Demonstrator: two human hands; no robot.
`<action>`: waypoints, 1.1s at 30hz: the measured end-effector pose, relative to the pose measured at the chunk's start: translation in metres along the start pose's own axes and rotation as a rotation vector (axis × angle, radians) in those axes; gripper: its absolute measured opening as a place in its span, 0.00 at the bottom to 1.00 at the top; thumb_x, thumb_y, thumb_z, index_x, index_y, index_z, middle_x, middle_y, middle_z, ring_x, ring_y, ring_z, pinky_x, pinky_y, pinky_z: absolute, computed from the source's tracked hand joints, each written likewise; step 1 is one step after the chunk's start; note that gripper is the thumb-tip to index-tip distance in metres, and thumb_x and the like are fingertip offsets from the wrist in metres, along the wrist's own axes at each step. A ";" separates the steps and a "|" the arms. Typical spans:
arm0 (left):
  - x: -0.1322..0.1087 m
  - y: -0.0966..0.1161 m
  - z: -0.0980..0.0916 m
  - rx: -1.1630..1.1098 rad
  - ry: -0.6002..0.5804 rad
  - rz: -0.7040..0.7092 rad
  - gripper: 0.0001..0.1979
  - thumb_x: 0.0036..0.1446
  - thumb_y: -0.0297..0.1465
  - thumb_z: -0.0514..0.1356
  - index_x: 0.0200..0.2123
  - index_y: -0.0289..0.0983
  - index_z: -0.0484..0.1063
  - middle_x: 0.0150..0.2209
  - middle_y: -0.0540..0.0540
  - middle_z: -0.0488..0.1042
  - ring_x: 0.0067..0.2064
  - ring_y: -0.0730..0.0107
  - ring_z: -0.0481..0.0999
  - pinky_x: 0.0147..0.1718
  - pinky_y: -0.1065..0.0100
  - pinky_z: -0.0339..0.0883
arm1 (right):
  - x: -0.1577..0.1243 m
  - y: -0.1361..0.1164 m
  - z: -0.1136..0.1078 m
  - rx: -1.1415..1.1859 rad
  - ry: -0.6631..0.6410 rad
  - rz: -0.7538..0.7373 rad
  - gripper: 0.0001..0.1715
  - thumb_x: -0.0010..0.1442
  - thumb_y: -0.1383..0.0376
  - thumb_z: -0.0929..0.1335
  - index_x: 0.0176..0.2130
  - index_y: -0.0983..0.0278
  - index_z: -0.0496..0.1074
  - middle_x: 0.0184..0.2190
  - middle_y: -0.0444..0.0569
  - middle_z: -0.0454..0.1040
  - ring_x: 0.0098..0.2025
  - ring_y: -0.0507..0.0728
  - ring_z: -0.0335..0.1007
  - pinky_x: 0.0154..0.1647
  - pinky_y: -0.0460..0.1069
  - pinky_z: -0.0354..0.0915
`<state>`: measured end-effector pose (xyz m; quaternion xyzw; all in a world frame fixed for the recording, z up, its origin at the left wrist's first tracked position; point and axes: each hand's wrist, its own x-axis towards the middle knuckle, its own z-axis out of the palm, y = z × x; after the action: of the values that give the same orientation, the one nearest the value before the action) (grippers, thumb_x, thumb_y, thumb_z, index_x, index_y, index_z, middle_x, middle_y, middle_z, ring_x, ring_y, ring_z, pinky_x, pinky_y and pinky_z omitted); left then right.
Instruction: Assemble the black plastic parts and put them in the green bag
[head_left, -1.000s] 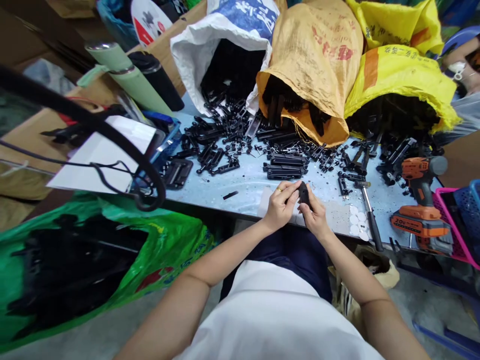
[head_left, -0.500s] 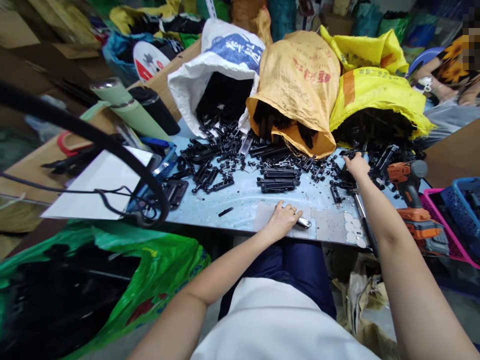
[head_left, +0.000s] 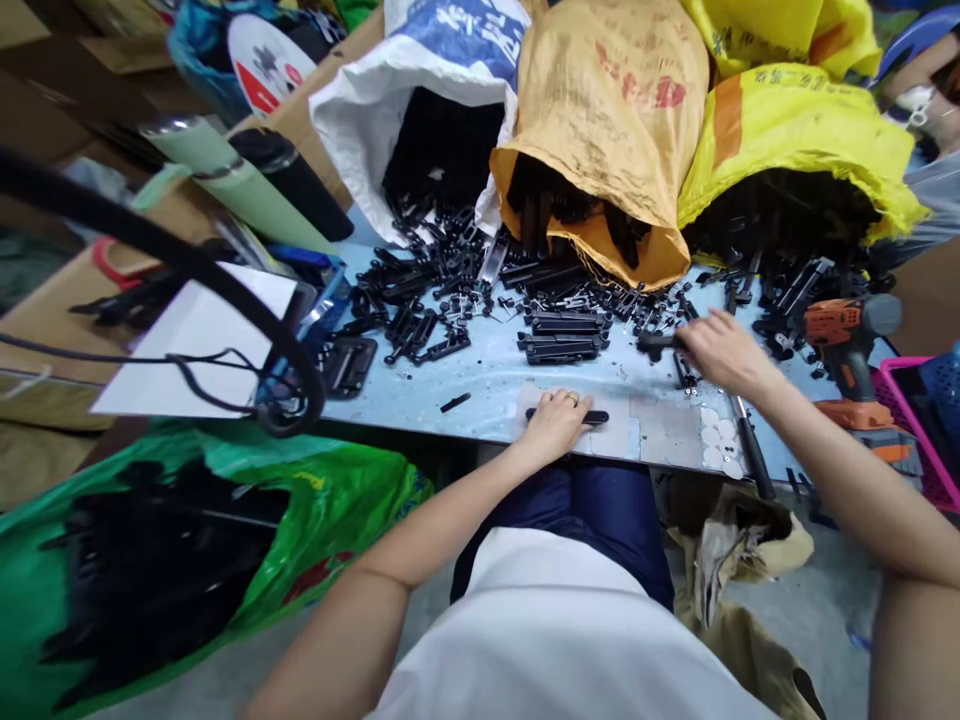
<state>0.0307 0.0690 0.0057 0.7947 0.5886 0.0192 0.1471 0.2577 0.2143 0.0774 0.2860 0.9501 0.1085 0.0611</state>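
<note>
My left hand (head_left: 556, 420) lies on a long black plastic strip (head_left: 592, 416) at the near edge of the pale blue table (head_left: 487, 385), pinning it down on a grey mat. A ring shows on one finger. My right hand (head_left: 720, 352) is over the right part of the table, its fingers closed on a small black part (head_left: 654, 342) that sticks out to the left. A neat stack of black parts (head_left: 564, 336) lies between the hands and the sacks.
White (head_left: 420, 110), orange (head_left: 607, 130) and yellow (head_left: 795, 150) sacks spill black parts across the back. An orange cordless drill (head_left: 847, 350) and a pink basket (head_left: 926, 430) stand at right. A green bag (head_left: 172, 560), paper (head_left: 202, 330) and bottles (head_left: 240, 175) sit left. White round pads (head_left: 716, 440) lie near the edge.
My right hand has come back from the far pile towards me with a small black part in it. My left hand stays on the black strip at the table's edge.
</note>
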 end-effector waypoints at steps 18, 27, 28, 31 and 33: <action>0.005 0.001 -0.005 -0.129 -0.074 0.138 0.31 0.47 0.52 0.57 0.47 0.36 0.63 0.44 0.40 0.68 0.47 0.54 0.67 0.44 0.57 0.61 | -0.042 -0.124 0.026 0.235 -0.328 0.060 0.22 0.64 0.53 0.54 0.38 0.63 0.67 0.29 0.51 0.72 0.28 0.55 0.68 0.26 0.48 0.48; -0.002 -0.005 0.011 -0.178 0.121 0.144 0.22 0.50 0.45 0.58 0.42 0.35 0.62 0.38 0.43 0.70 0.42 0.60 0.71 0.38 0.64 0.64 | -0.037 -0.128 0.007 0.069 -0.114 0.032 0.20 0.65 0.57 0.54 0.39 0.63 0.69 0.28 0.53 0.71 0.31 0.56 0.65 0.30 0.49 0.44; -0.003 -0.006 0.011 -0.182 0.132 0.164 0.21 0.51 0.44 0.58 0.41 0.35 0.62 0.38 0.43 0.70 0.41 0.61 0.72 0.38 0.64 0.65 | -0.036 -0.127 0.004 0.065 -0.110 0.017 0.19 0.65 0.58 0.55 0.39 0.63 0.69 0.27 0.53 0.71 0.31 0.56 0.65 0.30 0.49 0.43; -0.005 -0.009 0.013 -0.197 0.140 0.193 0.20 0.51 0.45 0.57 0.40 0.36 0.63 0.36 0.44 0.70 0.40 0.62 0.72 0.36 0.66 0.65 | -0.034 -0.124 -0.001 0.061 -0.096 -0.032 0.19 0.65 0.58 0.55 0.38 0.63 0.69 0.27 0.52 0.71 0.29 0.55 0.64 0.30 0.49 0.43; -0.005 -0.007 0.012 -0.209 0.124 0.186 0.21 0.51 0.47 0.56 0.39 0.36 0.63 0.35 0.44 0.71 0.38 0.62 0.73 0.35 0.66 0.65 | -0.034 -0.120 0.001 0.065 -0.079 -0.050 0.20 0.65 0.57 0.54 0.38 0.63 0.69 0.27 0.51 0.70 0.29 0.55 0.64 0.30 0.49 0.44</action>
<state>0.0255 0.0637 -0.0072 0.8235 0.5152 0.1426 0.1900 0.2223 0.0976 0.0497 0.2679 0.9568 0.0648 0.0920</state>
